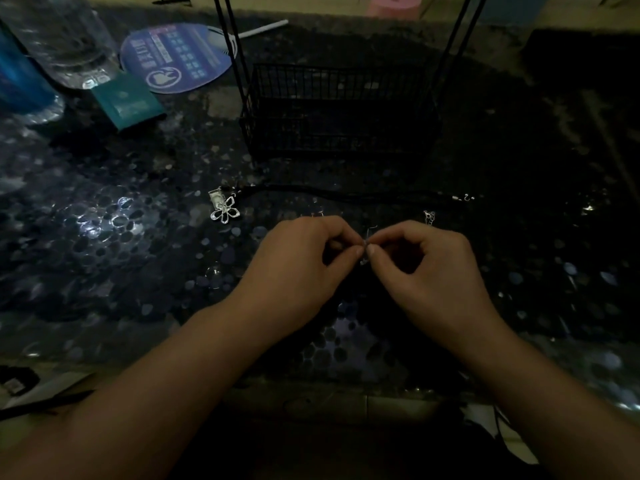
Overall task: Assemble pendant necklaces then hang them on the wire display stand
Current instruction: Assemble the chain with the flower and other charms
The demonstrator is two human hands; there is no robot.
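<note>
My left hand (304, 258) and my right hand (426, 265) meet fingertip to fingertip over the dark table, both pinching a tiny silver pendant piece (364, 252) between thumbs and forefingers. A silver flower pendant (225, 211) lies on the table to the left, beside a small clear rectangular piece (215, 197). A black cord (346, 192) runs across the table behind my hands, ending in a silver clasp (465, 198). The black wire display stand (332, 109) with a basket base rises behind the cord. The scene is dim.
A clear bottle (62, 39) and a blue bottle (17, 74) stand at the far left, next to a teal box (128, 100) and a round printed fan (176, 57). A small chain bit (429, 216) lies right of my hands.
</note>
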